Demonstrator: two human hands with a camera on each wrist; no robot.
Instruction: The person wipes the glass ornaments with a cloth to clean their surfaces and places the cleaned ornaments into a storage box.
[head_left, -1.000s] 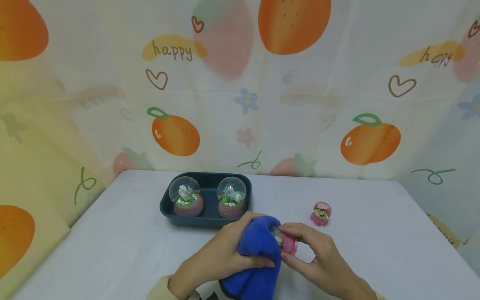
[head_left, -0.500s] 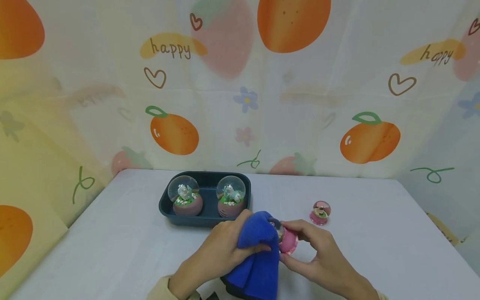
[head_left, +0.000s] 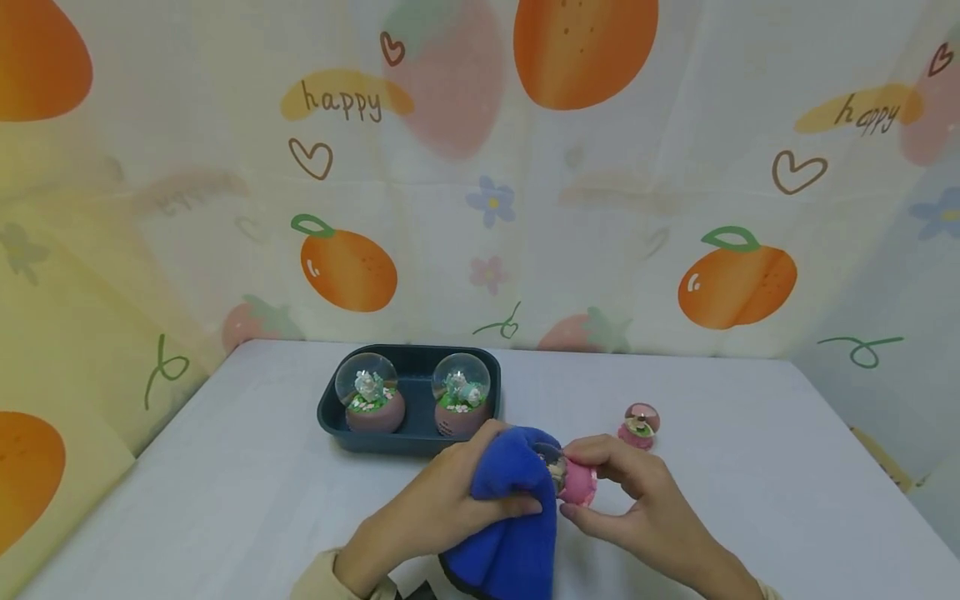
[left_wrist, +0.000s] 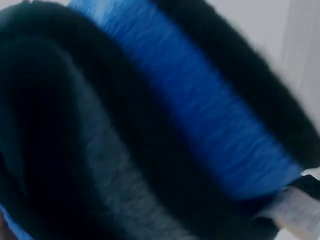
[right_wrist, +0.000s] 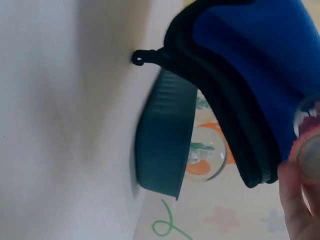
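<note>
My left hand [head_left: 442,512] is wrapped in a blue cloth [head_left: 513,508], fingers curled round a bunch of it and pressing the bunched part against the glass dome of a small pink-based snow globe [head_left: 572,481]. My right hand [head_left: 637,508] pinches that globe by its pink base, thumb below and fingers above, so the globe lies tipped on its side between my two hands, just above the near middle of the white counter [head_left: 225,500]. The rest of the cloth hangs down toward the near edge.

In the left wrist view the blue cloth [left_wrist: 200,115] fills nearly everything, dark folds around a bright blue band, so I can't make out my fingers there. The right wrist view shows the blue cloth [right_wrist: 250,55] with its dark trim, a fingertip [right_wrist: 295,200] of mine at the globe's pink edge, blurred, and the ribbed wall of the tray [right_wrist: 162,140] behind.

That dark teal tray [head_left: 408,437] sits on the counter just beyond my left hand, holding two larger snow globes side by side: the left one [head_left: 367,392] and the right one [head_left: 461,393], both upright on dull pink bases. Another small pink snow globe [head_left: 639,425] stands alone on the counter to the right, a little beyond my right hand and apart from it. A fruit-printed curtain [head_left: 480,167] closes off the far side.
</note>
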